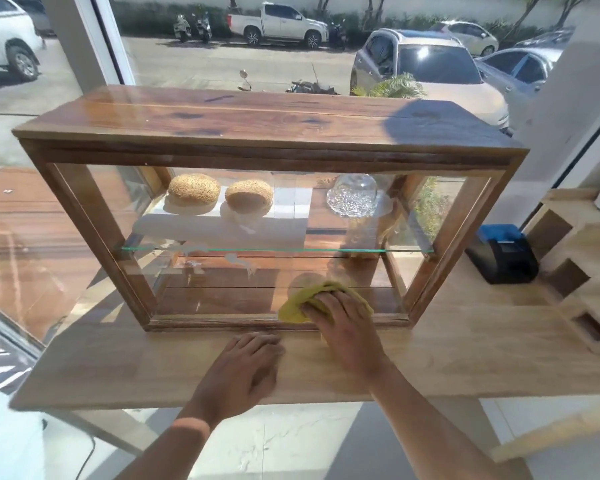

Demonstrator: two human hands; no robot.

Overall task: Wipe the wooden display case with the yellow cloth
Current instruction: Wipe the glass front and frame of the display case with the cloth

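The wooden display case (257, 126) stands on a light wooden counter (465, 344), with a glass front and a glass shelf inside. My right hand (343, 323) presses the bunched yellow cloth (295, 308) against the lower part of the glass front, just above the bottom frame rail, right of centre. My left hand (246, 368) lies flat on the counter in front of the case, fingers spread, holding nothing. White smears mark the glass near the shelf edge.
Two sesame buns (193, 190) and a clear glass dome (354, 195) sit on the upper shelf. A black and blue card terminal (503, 254) and a stepped wooden block rack (575, 271) stand to the right. A window behind shows parked cars.
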